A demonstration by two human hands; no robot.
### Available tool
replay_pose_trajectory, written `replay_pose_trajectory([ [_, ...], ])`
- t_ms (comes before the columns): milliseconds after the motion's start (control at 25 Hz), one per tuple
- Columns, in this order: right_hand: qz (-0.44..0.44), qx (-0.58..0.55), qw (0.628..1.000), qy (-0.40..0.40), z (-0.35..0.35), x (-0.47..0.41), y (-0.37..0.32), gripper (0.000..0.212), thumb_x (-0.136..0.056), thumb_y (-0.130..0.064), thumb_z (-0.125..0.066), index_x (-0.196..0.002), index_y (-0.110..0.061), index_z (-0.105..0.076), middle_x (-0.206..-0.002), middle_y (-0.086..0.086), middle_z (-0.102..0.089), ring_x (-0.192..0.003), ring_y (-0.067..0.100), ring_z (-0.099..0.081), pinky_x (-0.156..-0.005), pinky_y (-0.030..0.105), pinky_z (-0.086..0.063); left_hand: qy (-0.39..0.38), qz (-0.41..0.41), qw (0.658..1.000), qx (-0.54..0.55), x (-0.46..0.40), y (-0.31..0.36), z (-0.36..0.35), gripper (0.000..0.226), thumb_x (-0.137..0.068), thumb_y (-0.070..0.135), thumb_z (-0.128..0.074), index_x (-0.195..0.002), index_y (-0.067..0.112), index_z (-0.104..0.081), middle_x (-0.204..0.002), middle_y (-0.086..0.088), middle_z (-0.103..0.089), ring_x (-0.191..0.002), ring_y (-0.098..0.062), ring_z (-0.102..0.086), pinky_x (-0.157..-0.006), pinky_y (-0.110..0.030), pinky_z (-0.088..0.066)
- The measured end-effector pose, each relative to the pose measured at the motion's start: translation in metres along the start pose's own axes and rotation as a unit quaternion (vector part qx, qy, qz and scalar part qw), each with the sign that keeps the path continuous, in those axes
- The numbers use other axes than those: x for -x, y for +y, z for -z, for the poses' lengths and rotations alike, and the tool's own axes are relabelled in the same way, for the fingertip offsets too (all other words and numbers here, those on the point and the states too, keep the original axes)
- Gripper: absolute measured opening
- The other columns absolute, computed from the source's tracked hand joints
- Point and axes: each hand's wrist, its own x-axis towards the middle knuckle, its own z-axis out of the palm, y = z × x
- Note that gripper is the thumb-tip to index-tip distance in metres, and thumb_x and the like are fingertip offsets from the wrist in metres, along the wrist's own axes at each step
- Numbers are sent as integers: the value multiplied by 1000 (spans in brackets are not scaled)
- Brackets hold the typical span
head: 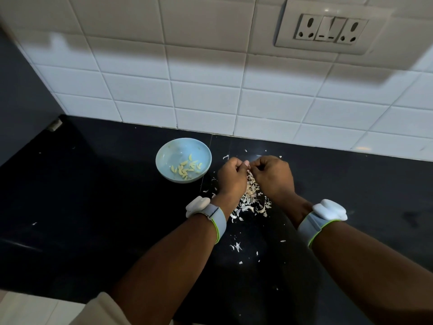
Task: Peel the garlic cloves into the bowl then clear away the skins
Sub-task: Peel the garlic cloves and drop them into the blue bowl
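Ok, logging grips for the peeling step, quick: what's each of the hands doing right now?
Left hand: fingers curled, pinching something small at the fingertips; what it is cannot be told.
Right hand: the same, fingertips meeting the left's.

Whatever the curled fingers (243,165) of both hands pinch between them is hidden. The skins (250,195) pile partly disappears beneath the wrists. The picture's bottom edge cuts off both forearms.

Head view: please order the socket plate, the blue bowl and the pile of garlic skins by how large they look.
1. socket plate, clearly the largest, though lens distortion may stretch it.
2. blue bowl and pile of garlic skins: they look alike; the hands hide part of the pile, so no ranking.
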Motion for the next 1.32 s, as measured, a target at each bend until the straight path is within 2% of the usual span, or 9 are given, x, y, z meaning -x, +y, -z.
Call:
replay_pose_trajectory([
  [160,-49,28,998,0,-3,0,-6,17,-91,-38,-68,-78,-27,-68,-84,-13,-67,-79,12,-65,-73,35,-56,20,44,998,44,-2,2,-3,15,-98,22,-66,-88,11,-67,-75,1,-65,-66,-17,-58,-64,-35,-54],
  [280,-68,-6,998,0,-1,-4,-1,22,-88,-38,-75,-74,-25,-64,-74,-11,-68,-72,8,-65,-66,30,-52,-11,69,990,124,3,4,-1,13,-102,12,-59,-94,11,-69,-78,-1,-65,-60,-8,-54,-48,-20,-47],
  [400,-8,-108,993,-40,-4,-4,3,6,-90,-22,-76,-89,-24,-70,-90,-8,-69,-74,3,-62,-67,19,-47,-31,71,987,140,0,-1,1,21,-103,18,-57,-85,14,-69,-71,0,-62,-57,-9,-49,-56,-27,-44],
  [480,23,-105,992,-69,-8,-6,5,14,-93,-17,-72,-104,-26,-75,-100,-7,-70,-79,3,-64,-72,17,-48,-41,81,984,154,0,-2,4,27,-104,24,-55,-81,14,-66,-69,-2,-59,-56,-12,-46,-59,-32,-41],
  [600,-1,-148,985,-84,-9,-4,1,15,-96,-13,-69,-99,-22,-80,-91,-6,-75,-71,-3,-65,-65,12,-47,-72,109,974,184,2,1,10,27,-107,21,-50,-85,11,-61,-66,0,-53,-52,-9,-43,-49,-26,-39],
  [800,-112,-394,898,-163,-14,-2,-2,16,-97,-4,-66,-110,0,-74,-86,11,-73,-65,10,-59,-57,25,-49,-129,171,932,291,-3,1,32,23,-106,10,-49,-85,13,-59,-64,-1,-48,-51,-8,-40,-47,-19,-33],
  [960,-184,-476,833,-212,-14,-7,-4,17,-101,-14,-61,-100,1,-70,-74,6,-67,-62,13,-54,-51,22,-48,-148,175,922,314,0,-1,37,24,-106,12,-50,-84,11,-60,-62,2,-52,-51,-7,-40,-47,-19,-33],
  [1120,-186,-456,850,-184,-19,-12,-14,22,-102,-24,-63,-98,-3,-68,-81,14,-68,-63,15,-60,-50,23,-47,-129,176,945,244,1,-5,36,17,-102,15,-58,-86,13,-63,-68,0,-55,-52,-6,-40,-47,-20,-33],
  [1320,-171,-490,838,-170,-27,-25,-36,11,-95,-1,-68,-106,1,-66,-104,20,-76,-72,19,-69,-54,26,-54,-103,166,954,229,1,-5,40,21,-96,-1,-54,-91,18,-61,-64,7,-58,-48,-2,-43,-48,-20,-29],
])
